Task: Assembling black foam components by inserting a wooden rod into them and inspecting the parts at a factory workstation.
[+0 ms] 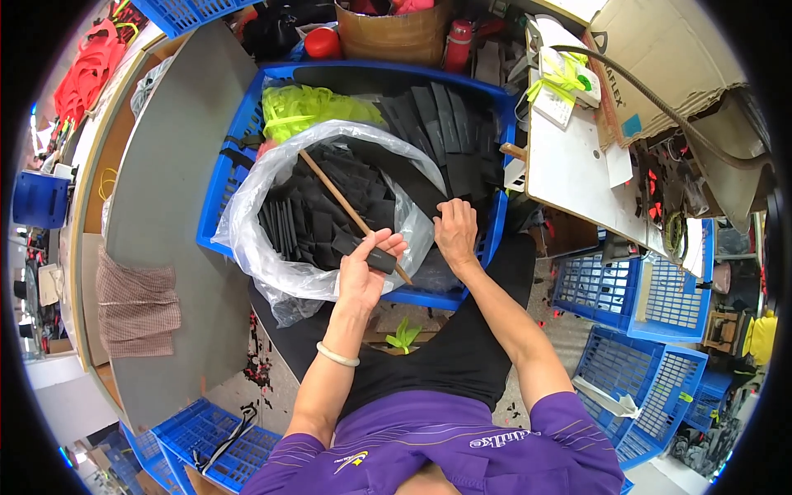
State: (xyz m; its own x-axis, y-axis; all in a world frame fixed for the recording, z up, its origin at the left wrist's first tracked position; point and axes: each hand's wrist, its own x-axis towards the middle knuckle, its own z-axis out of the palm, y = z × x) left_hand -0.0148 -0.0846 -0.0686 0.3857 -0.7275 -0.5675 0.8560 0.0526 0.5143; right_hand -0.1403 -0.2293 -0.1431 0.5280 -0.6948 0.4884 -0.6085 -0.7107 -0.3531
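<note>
Beside a grey desk [177, 165], the left hand [363, 268] grips a black piece [375, 257] and wooden stick [346, 206], while the right hand [456, 231] rests curled on a blue crate [223, 177].

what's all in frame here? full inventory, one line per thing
blue crate: one, blue, centre, in front of the lap
clear plastic bag: one, clear, inside the crate, mouth open
black flat pieces: many, black, in the bag; more stacked at the crate's far end
yellow-green straps: a bundle, far left corner of the crate
wooden stick: one, brown, slanting over the bag
black tube piece: one, black, on the stick's near end
grey board: one, grey, left
checked cloth: one, brownish, on the board's left edge
cardboard box: one, brown, top right
empty blue crates: several, right and bottom left
left hand: holds the tube piece and stick
right hand: closed, at the crate's near rim
</note>
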